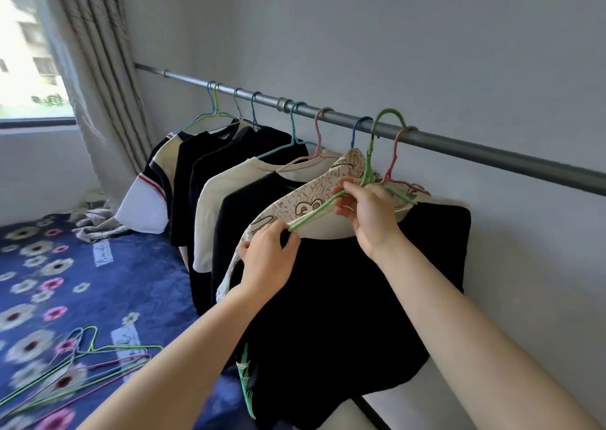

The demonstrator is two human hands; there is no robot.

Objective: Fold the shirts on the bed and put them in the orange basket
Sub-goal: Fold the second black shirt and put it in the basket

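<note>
**Holding a green hanger at the clothes rail**

Both hands are up at a row of shirts. The left hand (266, 261) has curled fingers and pinches the low left end of a green hanger (314, 214). The right hand (370, 217) is a little higher and just beside it. Its thumb and fingers pinch the same green wire nearer the middle. The hook of the hanger sits over a grey metal rail (492, 152) above the right hand.

A black shirt (344, 305) with a pale neck band hangs right under both hands. It has a green print near its bottom corner, below the left arm. It is hard to tell if it hangs on the green hanger or on the pink one next to it. A cream shirt with drawings (285, 208) hangs just behind the left hand and touches it. More shirts hang further off to the left of the hands, some black and one plain cream shirt (223, 197).

The bed (98, 282) lies low on the left, with a blue cover with flowers. Some loose wire hangers (82, 364) lie on it, under the left arm. A grey crumpled cloth (95, 224) lies on the bed far from the hands, near the curtain (98, 69).
</note>
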